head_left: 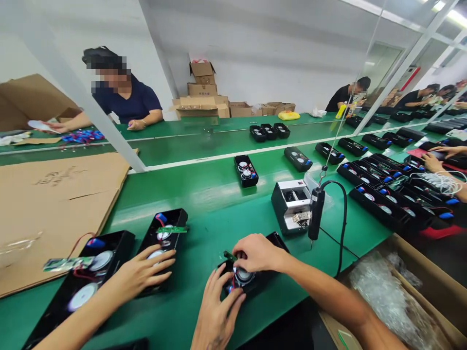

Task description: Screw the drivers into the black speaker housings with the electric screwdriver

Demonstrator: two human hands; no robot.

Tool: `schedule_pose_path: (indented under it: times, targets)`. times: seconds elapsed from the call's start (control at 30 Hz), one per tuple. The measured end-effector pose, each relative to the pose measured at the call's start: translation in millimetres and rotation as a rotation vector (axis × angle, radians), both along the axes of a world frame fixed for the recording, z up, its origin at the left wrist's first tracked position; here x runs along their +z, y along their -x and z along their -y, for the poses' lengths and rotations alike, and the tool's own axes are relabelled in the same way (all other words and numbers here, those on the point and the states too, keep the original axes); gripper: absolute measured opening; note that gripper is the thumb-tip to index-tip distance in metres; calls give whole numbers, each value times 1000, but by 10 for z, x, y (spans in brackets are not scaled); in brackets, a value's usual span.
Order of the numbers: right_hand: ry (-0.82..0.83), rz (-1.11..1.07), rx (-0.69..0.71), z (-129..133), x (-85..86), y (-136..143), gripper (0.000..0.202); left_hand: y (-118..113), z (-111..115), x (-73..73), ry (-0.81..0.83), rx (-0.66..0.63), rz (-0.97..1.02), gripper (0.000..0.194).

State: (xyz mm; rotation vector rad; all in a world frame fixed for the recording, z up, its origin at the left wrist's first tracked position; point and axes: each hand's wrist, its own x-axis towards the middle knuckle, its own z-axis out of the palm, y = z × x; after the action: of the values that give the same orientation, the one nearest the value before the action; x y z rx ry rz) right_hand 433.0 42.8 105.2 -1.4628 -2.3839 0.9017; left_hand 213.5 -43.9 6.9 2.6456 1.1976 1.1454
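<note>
A black speaker housing (272,277) lies on the green bench in front of me, with a round speaker (243,276) and red wires inside. My left hand (218,304) grips its near-left end, fingertips over the rim by a blue part. Above the same housing, my right hand (255,253) pinches a small green circuit board (229,255) at its left end. My right fingers partly cover the board and the speaker. Left of my hands, a co-worker's hand (155,266) rests over another housing (182,216), which has a green board across it.
Another open housing (126,238) lies at left beside a flat cardboard sheet (65,194). An electric screwdriver (316,214) hangs before a screw feeder (286,214). Several housings (379,204) are grouped at right. A carton with clear plastic bags (386,291) stands lower right. Co-workers sit across.
</note>
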Motion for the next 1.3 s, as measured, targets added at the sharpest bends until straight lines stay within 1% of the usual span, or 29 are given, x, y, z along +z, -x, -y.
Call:
schedule_pose_path:
  times: [0.07,0.13,0.17,0.23,0.3,0.33,0.43,0.53,0.63,0.73,0.97,1.07,1.17,1.3]
  targets:
    - [-28,-32,-39,25,-46,-30,21,4,2,-6,16,-1,-28,14]
    - [-53,-149,-49,58,-78,-197,24,-9,6,-17,13,-8,-49,16]
    - [-63,-202,-11,93,-88,-309,24,-25,9,-26,5,-12,-55,18]
    - [-92,-223,132,207,-102,-523,25,-71,24,-52,-4,-14,-72,24]
    - [-132,-116,255,362,-114,-654,29,-132,45,-80,5,-4,-91,28]
    - [-160,-37,279,441,-120,-674,32,-163,54,-91,13,6,-101,30]
    - [-222,169,283,619,-135,-590,32,-227,54,-106,34,37,-135,37]
    - [-223,255,317,667,-149,-439,26,-221,7,-104,65,12,-189,39]
    - [-192,247,362,640,-172,-376,28,-173,-48,-106,85,-44,-246,36]
    - [-157,214,375,609,-205,-410,33,-149,-73,-101,86,-75,-264,36]
    - [-68,32,358,534,-317,-552,43,-256,-52,-17,101,-59,-273,42]
    - [-64,26,347,533,-322,-561,44,-301,-32,-4,113,-54,-249,42]
    - [-87,73,363,579,-283,-531,39,-322,-24,7,107,-56,-263,41]
    - [-130,116,343,687,-242,-475,21,-331,-53,37,49,-76,-307,41]
